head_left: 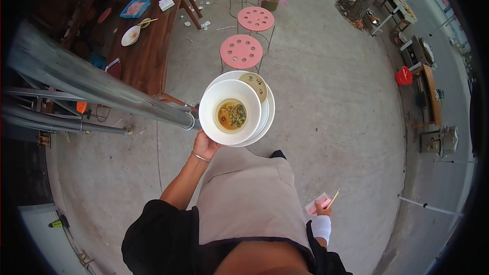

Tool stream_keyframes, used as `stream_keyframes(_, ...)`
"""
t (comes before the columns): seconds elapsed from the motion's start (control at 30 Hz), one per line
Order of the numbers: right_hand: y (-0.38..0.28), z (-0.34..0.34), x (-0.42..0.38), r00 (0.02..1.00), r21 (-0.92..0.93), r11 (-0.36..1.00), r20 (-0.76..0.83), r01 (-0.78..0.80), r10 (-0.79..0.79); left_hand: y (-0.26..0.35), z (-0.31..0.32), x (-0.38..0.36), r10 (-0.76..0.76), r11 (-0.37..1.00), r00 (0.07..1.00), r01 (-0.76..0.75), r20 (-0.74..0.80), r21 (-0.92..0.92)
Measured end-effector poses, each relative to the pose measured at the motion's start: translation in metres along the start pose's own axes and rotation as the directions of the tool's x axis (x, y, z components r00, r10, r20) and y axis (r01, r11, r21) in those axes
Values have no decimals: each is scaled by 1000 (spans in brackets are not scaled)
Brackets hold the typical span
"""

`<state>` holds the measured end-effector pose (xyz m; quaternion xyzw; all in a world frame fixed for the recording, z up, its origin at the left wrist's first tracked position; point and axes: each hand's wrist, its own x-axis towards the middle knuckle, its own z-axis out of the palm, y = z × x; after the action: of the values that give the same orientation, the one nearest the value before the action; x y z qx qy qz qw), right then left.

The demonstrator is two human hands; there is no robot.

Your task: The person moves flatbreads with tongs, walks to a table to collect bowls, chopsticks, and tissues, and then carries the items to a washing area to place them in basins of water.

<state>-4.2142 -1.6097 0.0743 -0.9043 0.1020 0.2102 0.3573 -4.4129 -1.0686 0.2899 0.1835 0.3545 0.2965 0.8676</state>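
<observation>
My left hand (205, 146) is closed under a stack of white bowls and plates held out in front of me. The top white bowl (208, 109) has brown broth with chopped green bits at its bottom. Behind it, a small patterned dish (254, 86) leans among the larger white plates (270, 109). Down at my right side, my right hand (323, 210) is closed around wooden chopsticks (334, 196) and a flat pink-and-white packet or cloth (311, 205), whose exact kind I cannot make out.
A wooden table (150, 66) at the left bears a white bowl (131, 36) and a blue tray (135, 8). Pink stools (241, 52) stand ahead, near a waste bin (270, 1). A metal pole (112, 84) slants in from the left. A red bucket (403, 76) sits right.
</observation>
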Motion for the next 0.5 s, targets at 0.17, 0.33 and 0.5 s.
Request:
stream_keyframes(0.17,-163,8,175,923,60,930,116,363,-368,5,27,33,165,982,977,-175,-134,-64)
stream_keyframes(0.33,-326,70,298,797,116,819,191,562,-574,21,34,108,288,940,929,-321,-234,-117)
stream_keyframes(0.5,-395,134,337,789,76,839,304,539,-534,51,31,157,380,882,874,-441,-302,-167)
